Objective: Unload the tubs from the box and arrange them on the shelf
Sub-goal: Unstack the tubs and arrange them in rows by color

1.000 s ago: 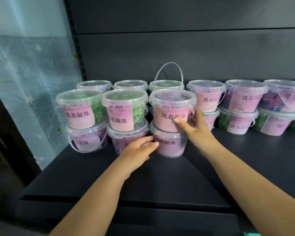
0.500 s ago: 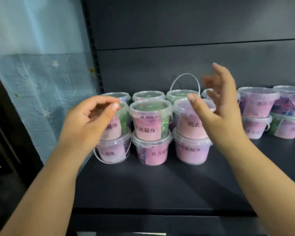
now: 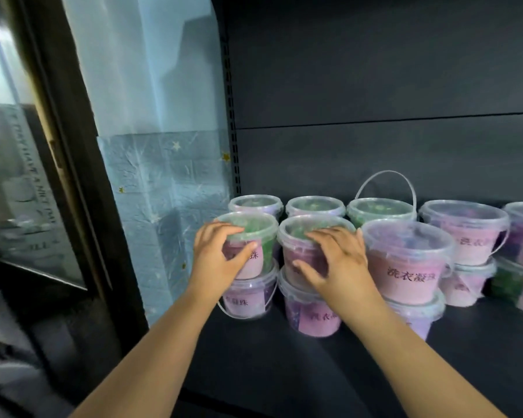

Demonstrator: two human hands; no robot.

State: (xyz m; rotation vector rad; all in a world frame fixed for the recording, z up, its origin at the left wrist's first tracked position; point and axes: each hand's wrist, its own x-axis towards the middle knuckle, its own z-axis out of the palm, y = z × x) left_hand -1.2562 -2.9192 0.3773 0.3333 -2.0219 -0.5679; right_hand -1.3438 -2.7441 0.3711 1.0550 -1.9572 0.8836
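Note:
Several clear plastic tubs with pink labels stand stacked two high on the dark shelf (image 3: 284, 366). My left hand (image 3: 216, 257) grips the top left front tub (image 3: 261, 233), fingers over its lid and thumb across its label. My right hand (image 3: 335, 260) grips the top tub beside it (image 3: 296, 236), fingers curled over the lid and thumb on its side. Under them sit two lower tubs, one at the left (image 3: 248, 297) and one at the middle (image 3: 311, 315). A pink-labelled tub (image 3: 408, 260) stands to the right. The box is out of view.
More tubs fill the back row, one with a raised handle (image 3: 384, 188). The shelf's dark back panel (image 3: 375, 86) rises behind. A blue star-patterned wall covering (image 3: 163, 191) and a dark door frame (image 3: 73, 164) lie to the left. Bare shelf surface lies in front of the tubs.
Both hands came down from mid-air onto the top front tubs, left on the leftmost, right on the middle one. The view shifted left.

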